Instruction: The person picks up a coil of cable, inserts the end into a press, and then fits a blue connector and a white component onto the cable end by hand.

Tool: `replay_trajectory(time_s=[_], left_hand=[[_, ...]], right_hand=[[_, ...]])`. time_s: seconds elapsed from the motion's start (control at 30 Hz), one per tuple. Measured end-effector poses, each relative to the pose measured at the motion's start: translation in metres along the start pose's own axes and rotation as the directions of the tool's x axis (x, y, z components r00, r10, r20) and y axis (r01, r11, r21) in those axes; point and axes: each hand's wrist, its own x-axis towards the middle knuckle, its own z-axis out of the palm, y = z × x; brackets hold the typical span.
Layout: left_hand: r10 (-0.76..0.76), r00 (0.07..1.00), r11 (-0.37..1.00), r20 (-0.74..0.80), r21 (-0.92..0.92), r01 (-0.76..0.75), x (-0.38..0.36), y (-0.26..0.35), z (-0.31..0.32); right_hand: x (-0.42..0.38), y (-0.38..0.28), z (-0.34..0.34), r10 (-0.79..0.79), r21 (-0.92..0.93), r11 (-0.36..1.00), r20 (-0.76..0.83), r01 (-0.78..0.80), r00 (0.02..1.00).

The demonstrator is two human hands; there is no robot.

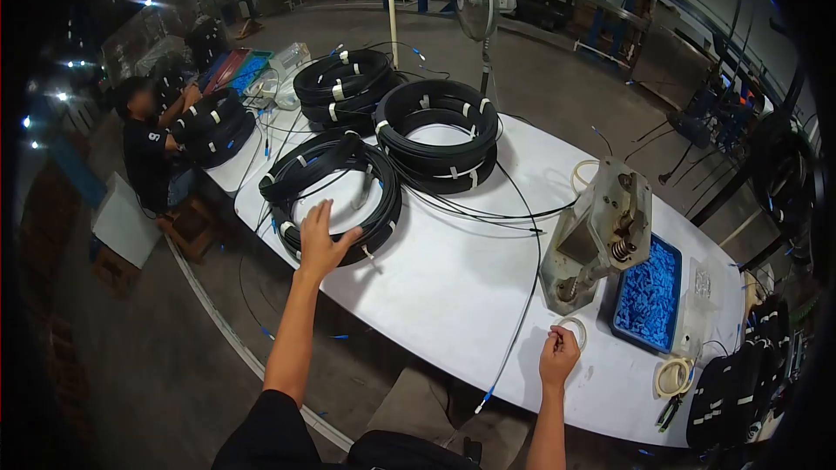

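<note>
My left hand [322, 242] is open, its fingers spread at the near edge of a black cable coil [392, 200] bound with white ties. My right hand [559, 355] has its fingers curled together over the table, beside a small cream ring [575, 331]; whatever it may hold is too small to make out. Behind my right hand stands a grey metal press [592, 235]. A black cable with a blue connector [486, 398] hangs over the table's front edge, left of my right hand.
More black coils [440, 135] stand farther back on the white table [427, 287]. At the right are a tray of blue parts [646, 296], a tape roll [673, 376] and pliers [669, 413]. A fan [476, 2] stands behind; a co-worker [148, 148] sits at the left.
</note>
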Motion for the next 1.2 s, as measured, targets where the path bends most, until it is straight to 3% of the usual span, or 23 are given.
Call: replay_trajectory(time_s=[0.07, 0.13, 0.2, 0.27, 0.6, 0.73, 0.8, 0.93, 1.0, 1.1, 1.2], left_hand=[[-0.046, 0.998, 0.995, -0.041, -0.093, 0.042, 0.021, -0.012, -0.006], [-0.032, 0.988, 0.994, -0.149, 0.098, 0.047, 0.048, -0.022, -0.017], [-0.048, 0.995, 0.930, -0.092, 0.360, 0.079, 0.067, -0.047, -0.016], [-0.178, 0.982, 0.912, 0.068, 0.385, 0.139, 0.079, -0.068, -0.014], [-0.148, 0.987, 0.961, 0.060, 0.243, 0.130, 0.095, -0.076, -0.013], [-0.093, 0.993, 0.955, 0.068, 0.288, 0.070, 0.085, -0.056, -0.015], [-0.076, 0.996, 0.949, 0.055, 0.311, 0.055, 0.077, -0.044, -0.014], [-0.029, 0.997, 0.969, -0.071, 0.243, 0.046, 0.068, -0.039, -0.021], [-0.108, 0.973, 0.985, -0.202, 0.111, 0.133, 0.075, -0.043, -0.028], [-0.228, 0.939, 0.967, -0.259, 0.052, 0.249, 0.083, -0.050, -0.045], [-0.158, 0.926, 0.987, -0.344, -0.062, 0.146, 0.073, -0.058, -0.050]], right_hand=[[-0.003, 0.001, -0.001, -0.007, -0.020, 1.000, 0.007, 0.007, 1.000], [-0.001, -0.004, -0.001, -0.009, -0.021, 1.000, 0.010, 0.009, 1.000], [-0.001, -0.006, 0.002, -0.004, -0.025, 1.000, 0.015, 0.005, 1.000], [-0.001, -0.005, 0.001, -0.003, -0.043, 0.999, 0.010, 0.004, 1.000], [-0.001, -0.002, 0.002, -0.006, -0.068, 0.998, 0.008, 0.006, 1.000], [-0.001, -0.005, 0.002, 0.046, -0.058, 0.997, 0.018, -0.045, 0.999], [0.000, -0.002, 0.002, -0.029, -0.089, 0.996, 0.011, 0.030, 1.000], [0.000, -0.004, 0.004, -0.012, -0.040, 0.999, -0.013, 0.012, 1.000], [-0.001, -0.004, 0.002, -0.021, -0.084, 0.996, 0.019, 0.022, 1.000], [-0.001, -0.006, 0.003, -0.014, -0.056, 0.998, 0.002, 0.014, 1.000], [0.000, -0.002, 0.004, -0.020, -0.086, 0.996, 0.003, 0.020, 1.000]])
